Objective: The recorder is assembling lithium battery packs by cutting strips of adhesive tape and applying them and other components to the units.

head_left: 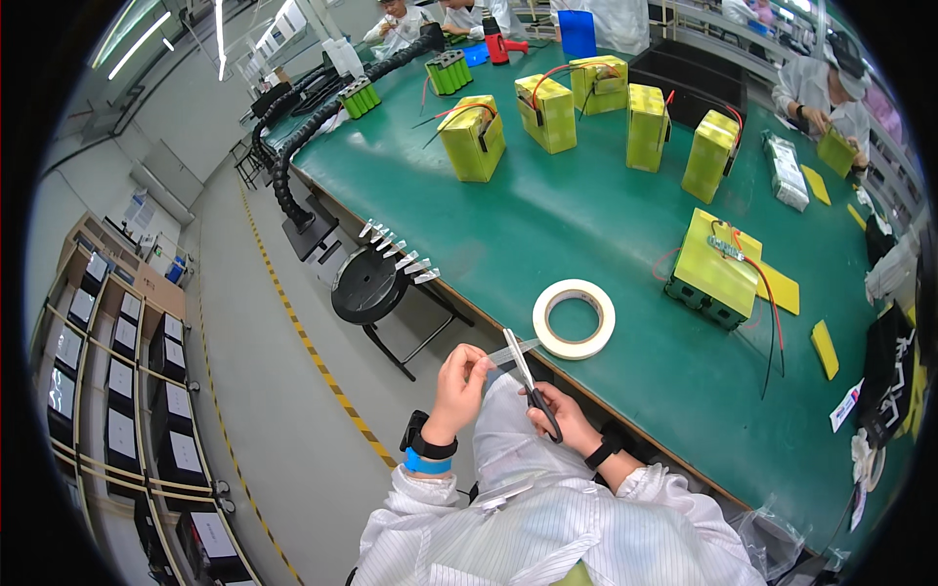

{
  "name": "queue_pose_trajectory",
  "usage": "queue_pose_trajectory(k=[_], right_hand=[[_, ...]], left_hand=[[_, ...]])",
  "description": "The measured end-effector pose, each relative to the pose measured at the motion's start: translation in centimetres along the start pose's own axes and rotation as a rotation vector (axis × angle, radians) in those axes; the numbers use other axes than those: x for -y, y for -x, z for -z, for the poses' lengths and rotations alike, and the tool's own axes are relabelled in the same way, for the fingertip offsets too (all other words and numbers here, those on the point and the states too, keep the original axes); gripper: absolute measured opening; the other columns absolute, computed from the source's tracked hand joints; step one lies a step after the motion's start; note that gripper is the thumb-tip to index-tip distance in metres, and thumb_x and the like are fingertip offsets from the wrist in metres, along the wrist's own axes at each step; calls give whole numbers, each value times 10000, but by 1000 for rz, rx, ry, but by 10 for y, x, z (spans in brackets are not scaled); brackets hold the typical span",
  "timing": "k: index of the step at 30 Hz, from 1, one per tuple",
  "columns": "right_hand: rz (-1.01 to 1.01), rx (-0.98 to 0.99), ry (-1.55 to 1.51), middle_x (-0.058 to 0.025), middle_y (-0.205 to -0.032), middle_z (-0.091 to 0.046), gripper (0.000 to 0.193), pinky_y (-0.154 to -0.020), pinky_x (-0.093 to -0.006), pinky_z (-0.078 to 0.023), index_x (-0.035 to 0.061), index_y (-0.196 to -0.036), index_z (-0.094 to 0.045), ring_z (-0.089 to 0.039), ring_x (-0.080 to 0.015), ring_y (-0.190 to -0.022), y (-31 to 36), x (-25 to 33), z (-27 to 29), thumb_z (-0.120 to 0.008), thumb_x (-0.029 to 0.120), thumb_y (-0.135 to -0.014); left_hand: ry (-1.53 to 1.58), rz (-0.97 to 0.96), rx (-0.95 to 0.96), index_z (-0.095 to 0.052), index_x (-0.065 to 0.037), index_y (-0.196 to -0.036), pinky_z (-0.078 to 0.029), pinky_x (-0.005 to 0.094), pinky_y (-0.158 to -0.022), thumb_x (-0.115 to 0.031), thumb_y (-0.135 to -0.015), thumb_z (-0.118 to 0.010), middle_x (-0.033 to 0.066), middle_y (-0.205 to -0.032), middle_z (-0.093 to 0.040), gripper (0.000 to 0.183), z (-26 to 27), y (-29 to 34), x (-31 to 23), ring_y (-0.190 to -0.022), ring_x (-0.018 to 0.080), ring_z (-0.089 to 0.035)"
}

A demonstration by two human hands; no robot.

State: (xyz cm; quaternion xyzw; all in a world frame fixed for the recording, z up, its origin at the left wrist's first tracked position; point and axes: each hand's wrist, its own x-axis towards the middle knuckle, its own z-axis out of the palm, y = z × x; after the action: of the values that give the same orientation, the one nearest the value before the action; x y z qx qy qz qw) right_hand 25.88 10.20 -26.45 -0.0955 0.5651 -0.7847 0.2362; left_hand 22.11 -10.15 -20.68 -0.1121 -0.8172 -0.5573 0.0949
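A roll of whitish tape point(576, 351) lies at the near edge of the green table, with a translucent strip point(499, 357) stretched from it to the left. My left hand point(457, 386) pinches the strip's free end between thumb and fingers. Black-handled scissors point(526, 371) are gripped in my right hand point(567, 418), their blades pointing up and away across the strip between my left hand and the roll. Whether the blades have cut through it I cannot tell. Several short tape pieces point(405, 261) hang in a row along the table edge farther left.
Several yellow-wrapped battery packs point(472, 146) stand across the green table point(547, 220); one with a circuit board point(718, 273) sits nearer right. A black stool point(369, 285) stands left of the table. Green cell blocks point(449, 73) and a red heat gun point(496, 44) are far back. A co-worker point(831, 93) handles a pack at right.
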Motion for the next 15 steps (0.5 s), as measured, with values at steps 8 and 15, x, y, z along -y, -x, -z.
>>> queue_pose_trajectory(k=[8, 15], right_hand=[[19, -106, -82, 46, -763, -480, 409, -537, -196, -392, 38, -1258, -509, -447, -37, -578, 0, 2, 1, -658, 170, -901], [66, 101, 235, -40, -962, -554, 646, -851, -289, -453, 22, -1376, -397, -553, -127, -905, 2, -13, 17, -729, 198, -850]], left_hand=[[471, 124, 55, -464, -37, -969, -524, 280, -673, -156, -1029, -448, 67, -912, -555, 134, 29, -9, 17, -848, 201, -672], [520, 301, -110, -469, -54, -983, -541, 294, -741, -225, -1034, -456, 92, -965, -594, 179, 39, -29, 20, -879, 223, -681]])
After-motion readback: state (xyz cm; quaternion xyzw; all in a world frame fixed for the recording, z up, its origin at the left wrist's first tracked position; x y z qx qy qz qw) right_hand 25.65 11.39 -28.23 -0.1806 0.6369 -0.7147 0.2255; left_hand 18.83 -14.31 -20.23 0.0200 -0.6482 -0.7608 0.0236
